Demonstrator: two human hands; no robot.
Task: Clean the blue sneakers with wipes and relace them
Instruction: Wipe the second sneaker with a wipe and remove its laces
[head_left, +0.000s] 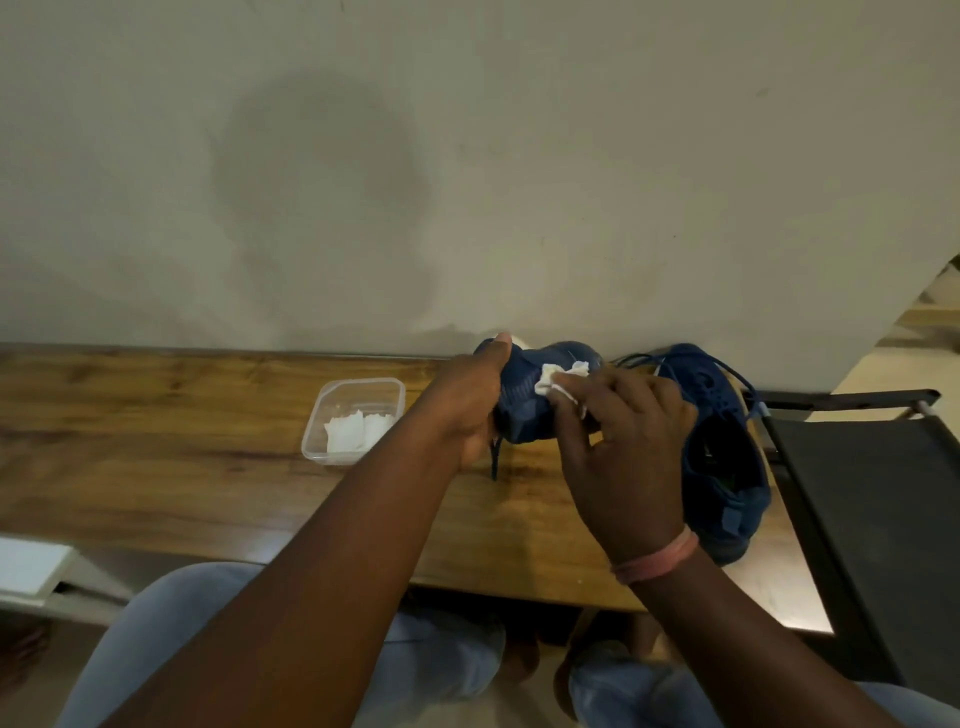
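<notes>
2 knees (291, 644) in pale blue jeans fill the bottom of the view, tucked under the near edge of a wooden table (156, 457). Above them, 2 bare forearms reach out over the tabletop. The right hand (628, 457), with a pink band (657, 558) round its wrist, has its fingers bent down over a crumpled white wipe (558, 382), pinching it and pressing it flat onto the upper of a blue sneaker (530, 410). The left hand (467, 400) is wrapped round the left end of that shoe, thumb up along the top, fingers curled under, clamped firmly on it and holding it just above the wood near the far edge of the table. A dark lace end (494, 460) hangs from beneath the shoe down toward the tabletop. Just beside it on the right lies the second sneaker (727, 467), on its side with its opening facing the camera, partly hidden behind the right hand; its loose lace (727, 374) loops up over its far end. To the left of the hands, well apart from both shoes, sits 1 clear plastic tub (317, 431) with a small stack of white wipes (353, 434) in it. Off the table's right end stands a dark chair (872, 493) with a black seat. At the bottom left, below the table, a white box corner (31, 571) shows. Behind everything runs a plain pale wall (571, 182), meeting the table's far edge, with a soft grey shadow on it.
</notes>
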